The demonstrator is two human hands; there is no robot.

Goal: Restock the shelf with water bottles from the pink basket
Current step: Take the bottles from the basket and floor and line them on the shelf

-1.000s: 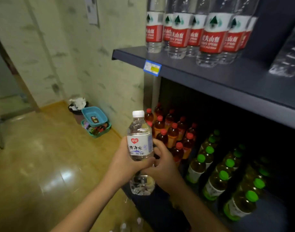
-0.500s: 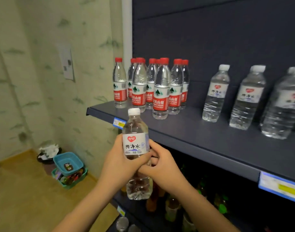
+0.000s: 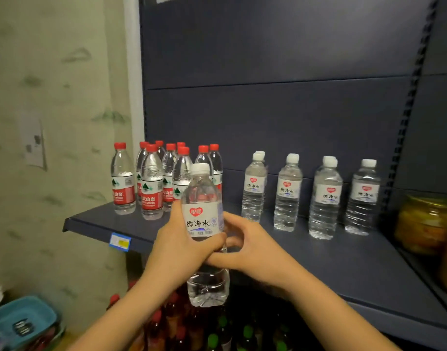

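An upright clear water bottle (image 3: 203,216) with a white cap and white label is held in front of the dark shelf (image 3: 344,269). My left hand (image 3: 178,247) grips it round the middle from the left. My right hand (image 3: 253,249) holds it from the right, fingers curled against its lower label. On the shelf stand several matching white-cap bottles (image 3: 287,193) in rows at centre right. The pink basket is not in view.
Several red-cap, red-label water bottles (image 3: 151,183) cluster at the shelf's left end. Jars of yellow fruit (image 3: 425,224) stand at the far right. Tea bottles with red and green caps (image 3: 217,330) fill the lower shelf. A blue basin (image 3: 22,320) sits on the floor at left.
The view has tilted up from the lower shelf to the water shelf. Both hands have lifted the bottle up to the level of that shelf, keeping the same grip.
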